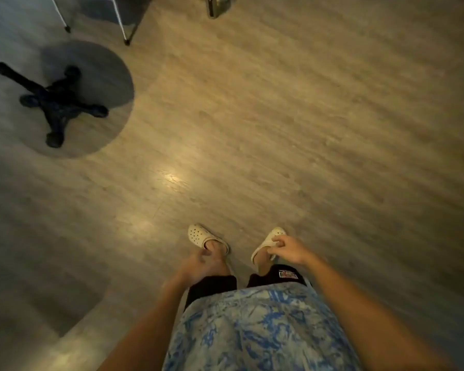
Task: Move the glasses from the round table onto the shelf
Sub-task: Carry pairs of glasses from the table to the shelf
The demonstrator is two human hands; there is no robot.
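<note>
- Neither the glasses nor the shelf shows anywhere in this head view, so their place cannot be told from here; the camera looks straight down at the grey-brown wood-grain floor (279,116).
- The left hand (198,266) hangs at about 6 o'clock, fingers loosely curled and blurred, with nothing in it.
- The right hand (287,249) sits just to its right, fingers half bent, also empty.
- Below them stand two cream perforated clogs (198,236).
- At 10 o'clock a black four-footed pedestal base (56,103) stands inside a round shadow; this is probably the round table's foot, with the tabletop itself out of sight.
- At 11 o'clock, thin white metal legs (121,25) belong to some other furniture.
- As a judgement: glasses will be light, rigid, smooth and breakable, so take each around the middle of its wall, with a firm but gentle wrap, and set it down upright.
</note>
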